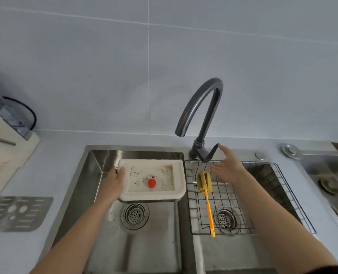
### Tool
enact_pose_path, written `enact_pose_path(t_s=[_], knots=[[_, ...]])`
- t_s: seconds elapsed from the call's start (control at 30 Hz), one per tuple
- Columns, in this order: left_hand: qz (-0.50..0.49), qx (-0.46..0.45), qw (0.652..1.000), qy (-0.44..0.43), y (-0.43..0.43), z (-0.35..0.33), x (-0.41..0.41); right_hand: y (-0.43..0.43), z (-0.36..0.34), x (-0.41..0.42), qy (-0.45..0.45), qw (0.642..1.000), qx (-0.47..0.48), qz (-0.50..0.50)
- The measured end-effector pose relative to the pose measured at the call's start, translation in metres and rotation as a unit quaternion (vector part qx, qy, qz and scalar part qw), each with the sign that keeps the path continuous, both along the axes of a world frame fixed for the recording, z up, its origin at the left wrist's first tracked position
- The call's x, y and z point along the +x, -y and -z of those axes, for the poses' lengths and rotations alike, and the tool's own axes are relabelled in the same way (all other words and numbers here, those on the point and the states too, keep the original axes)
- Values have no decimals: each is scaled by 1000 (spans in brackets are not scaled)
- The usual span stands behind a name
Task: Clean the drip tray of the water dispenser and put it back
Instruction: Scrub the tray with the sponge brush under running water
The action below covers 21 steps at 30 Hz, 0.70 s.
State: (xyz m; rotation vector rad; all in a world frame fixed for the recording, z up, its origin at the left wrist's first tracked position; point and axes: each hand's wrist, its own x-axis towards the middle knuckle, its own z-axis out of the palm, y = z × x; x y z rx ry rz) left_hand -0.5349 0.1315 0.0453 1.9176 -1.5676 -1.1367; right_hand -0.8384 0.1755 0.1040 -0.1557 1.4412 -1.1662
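Observation:
A white drip tray (pixel 181 175) with dark specks and a red float (pixel 151 183) inside hangs over the left sink basin (pixel 144 244). My left hand (pixel 113 182) grips the tray's left edge, thumb on the rim. My right hand (pixel 228 169) is spread with straight fingers, and its fingertips touch the dark faucet's lever (pixel 211 153). The faucet spout (pixel 199 103) arches left, ending above the tray's right end. No water is seen running. A yellow sponge brush with an orange handle (pixel 206 194) lies on the wire rack.
The wire rack (pixel 272 204) spans the right basin. A perforated metal grate (pixel 16 213) lies on the counter at left. A white appliance with a clear tank (pixel 4 123) stands at the far left. A second sink (pixel 330 180) is at the right.

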Motion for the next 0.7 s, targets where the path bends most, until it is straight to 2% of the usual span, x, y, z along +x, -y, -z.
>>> enact_pose_path(t_s=[0.17,0.37,0.53,0.7], knots=[[-13,-15,1000,-6,-4,-3,-5,43,11,-21,103,993,36,34],[-15,-20,999,28,1,-2,0,72,27,-27,82,994,69,25],[-8,-11,1000,11,6,-1,-2,81,33,-26,42,994,99,30],[-1,9,1000,3,11,7,-3,76,25,-20,36,996,81,13]])
